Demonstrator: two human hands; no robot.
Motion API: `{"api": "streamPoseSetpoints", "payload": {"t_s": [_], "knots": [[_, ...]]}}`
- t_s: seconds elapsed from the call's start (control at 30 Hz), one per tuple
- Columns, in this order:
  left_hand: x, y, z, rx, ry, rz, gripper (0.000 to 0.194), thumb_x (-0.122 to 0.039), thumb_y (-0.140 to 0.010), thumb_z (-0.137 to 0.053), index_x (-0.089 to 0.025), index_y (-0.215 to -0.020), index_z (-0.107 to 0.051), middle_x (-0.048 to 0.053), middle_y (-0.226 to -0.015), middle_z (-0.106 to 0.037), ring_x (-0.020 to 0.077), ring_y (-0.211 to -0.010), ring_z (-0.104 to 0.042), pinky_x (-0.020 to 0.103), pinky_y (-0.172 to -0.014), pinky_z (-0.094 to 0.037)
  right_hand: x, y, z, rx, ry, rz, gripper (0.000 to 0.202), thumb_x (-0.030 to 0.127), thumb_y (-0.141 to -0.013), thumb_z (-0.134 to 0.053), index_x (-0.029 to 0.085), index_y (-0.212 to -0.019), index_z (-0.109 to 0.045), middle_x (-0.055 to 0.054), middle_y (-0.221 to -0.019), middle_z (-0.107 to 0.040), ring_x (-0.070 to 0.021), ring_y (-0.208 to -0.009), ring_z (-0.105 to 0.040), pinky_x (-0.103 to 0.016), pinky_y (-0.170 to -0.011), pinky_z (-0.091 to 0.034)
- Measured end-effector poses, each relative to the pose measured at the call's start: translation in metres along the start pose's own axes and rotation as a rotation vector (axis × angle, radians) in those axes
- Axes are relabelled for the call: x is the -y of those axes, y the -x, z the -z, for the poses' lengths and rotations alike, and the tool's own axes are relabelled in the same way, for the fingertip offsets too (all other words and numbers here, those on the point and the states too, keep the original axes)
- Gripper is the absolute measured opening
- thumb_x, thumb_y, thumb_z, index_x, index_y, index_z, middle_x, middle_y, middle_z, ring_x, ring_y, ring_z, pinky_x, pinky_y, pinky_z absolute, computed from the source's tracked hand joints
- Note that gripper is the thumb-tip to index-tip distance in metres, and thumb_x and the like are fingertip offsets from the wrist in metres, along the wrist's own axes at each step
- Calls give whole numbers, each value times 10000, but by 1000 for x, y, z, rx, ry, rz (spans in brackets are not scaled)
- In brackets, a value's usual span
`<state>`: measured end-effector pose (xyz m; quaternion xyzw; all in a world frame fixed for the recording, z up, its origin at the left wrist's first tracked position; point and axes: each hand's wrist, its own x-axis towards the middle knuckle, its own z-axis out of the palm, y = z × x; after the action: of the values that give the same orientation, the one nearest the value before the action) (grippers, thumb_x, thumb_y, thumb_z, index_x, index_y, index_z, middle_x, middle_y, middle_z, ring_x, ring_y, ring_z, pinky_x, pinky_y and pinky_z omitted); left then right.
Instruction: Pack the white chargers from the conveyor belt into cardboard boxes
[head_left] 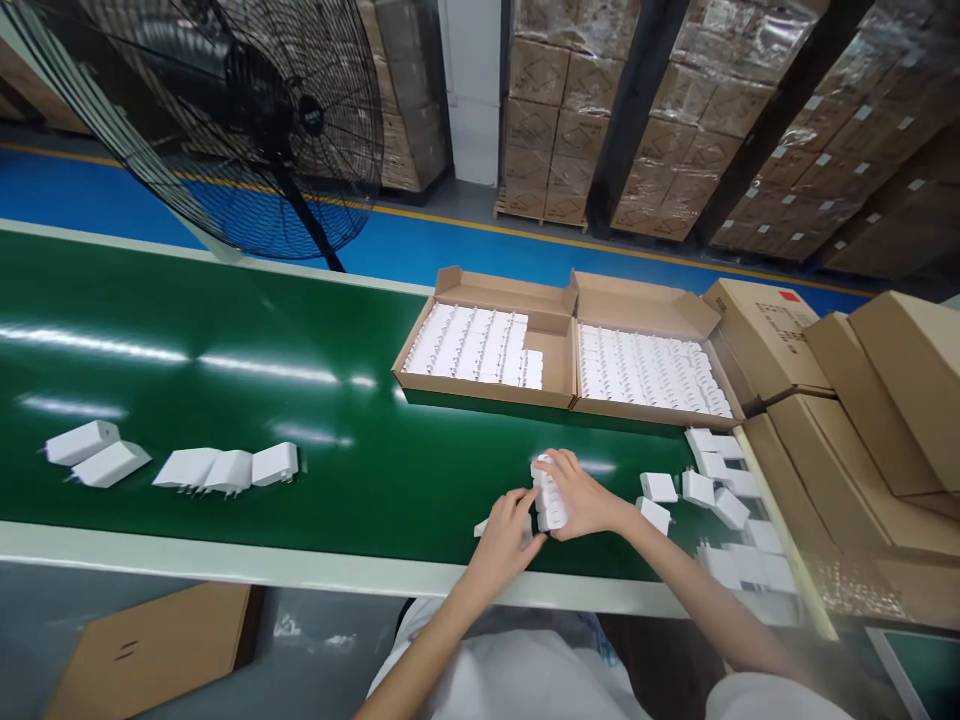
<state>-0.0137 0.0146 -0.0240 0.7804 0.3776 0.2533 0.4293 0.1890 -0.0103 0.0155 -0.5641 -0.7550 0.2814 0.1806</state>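
My right hand (pixel 581 497) is wrapped round a short row of white plug adapters (pixel 550 497) standing side by side just above the green belt (pixel 360 430). My left hand (pixel 508 535) touches the row's left side with its fingertips, and a white piece shows partly beneath it; whether it grips that piece is hidden. Beyond the hands lies an open carton (pixel 559 365), partly filled with rows of white adapters, with a gap at its right. A second open carton (pixel 652 408) beside it is filled with similar rows.
Loose white adapters (pixel 697 488) lie right of my hands, near the belt's end. More adapters (pixel 229 470) sit at the left. Brown boxes (pixel 855 470) are stacked at the right. A large black fan (pixel 300 110) stands beyond the belt, with pallets of cartons behind.
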Motion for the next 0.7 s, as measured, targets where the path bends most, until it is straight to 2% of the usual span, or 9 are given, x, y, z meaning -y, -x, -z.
{"api": "streamPoseSetpoints", "payload": {"t_s": [0.07,0.17,0.23,0.3,0.37,0.43,0.57,0.63,0.7], "knots": [[8,10,9,-255,397,163,246,-332,-781,-562,-210,-966,-669,72,-960,-640,233,-920,-619,375,-809,-501,0,9,-14,-128,-315,-124,1015,446,-529,-774,230,-1380,-266,-157,-1353,-330,-376,-1295,-281,-550,-1035,-288],[2,16,14,-539,689,425,261,-373,-817,-514,-192,-954,-641,72,-925,-650,201,-800,-646,325,-712,-517,17,12,-51,-356,-923,-206,944,558,-526,-753,283,-1308,-302,-98,-1231,-442,-326,-1161,-457,-492,-971,-378],[-14,14,14,-477,742,383,364,-422,-868,-460,-192,-1108,-609,108,-1102,-644,233,-956,-644,365,-819,-512,38,7,-75,-502,-1248,-204,874,568,-498,-762,299,-1234,-373,-67,-1158,-494,-309,-1087,-513,-462,-930,-421],[-31,7,14,-334,672,171,500,-530,-891,-413,-202,-1234,-568,120,-1300,-562,279,-1202,-525,449,-1038,-382,60,1,-89,-595,-1453,-196,802,533,-501,-767,303,-1190,-426,-54,-1129,-527,-308,-1072,-529,-451,-913,-442],[-43,-3,16,-184,480,-68,675,-659,-875,-339,-214,-1369,-457,111,-1435,-441,299,-1355,-348,492,-1158,-156,76,-4,-92,-649,-1568,-182,754,502,-525,-758,306,-1185,-450,-49,-1114,-552,-307,-1060,-541,-447,-896,-458],[-48,-12,20,-115,379,-135,780,-724,-861,-232,-227,-1458,-301,95,-1508,-331,287,-1414,-225,476,-1177,-61,84,-5,-86,-688,-1612,-168,749,476,-522,-770,311,-1185,-464,-45,-1113,-560,-300,-1044,-549,-436,-880,-470],[-54,-16,22,-120,444,-72,764,-688,-879,-36,-250,-1500,-126,46,-1571,-162,239,-1445,-96,421,-1175,-143,86,-3,-68,-770,-1562,-154,817,390,-425,-844,323,-1156,-485,-21,-1103,-550,-267,-988,-563,-392,-836,-493],[-60,-7,17,-94,364,-176,779,-683,-888,-76,-207,-1505,-79,80,-1574,-125,258,-1439,-128,419,-1160,-206,85,-2,-62,-792,-1572,-150,794,402,-449,-830,324,-1157,-481,-19,-1075,-564,-261,-963,-574,-396,-823,-502],[-66,4,9,-133,182,-346,681,-547,-957,-213,-171,-1503,-59,120,-1564,-144,256,-1425,-191,406,-1137,-270,85,-1,-59,-768,-1647,-152,732,427,-498,-797,324,-1151,-482,-22,-1046,-593,-262,-945,-591,-410,-815,-509]]}}
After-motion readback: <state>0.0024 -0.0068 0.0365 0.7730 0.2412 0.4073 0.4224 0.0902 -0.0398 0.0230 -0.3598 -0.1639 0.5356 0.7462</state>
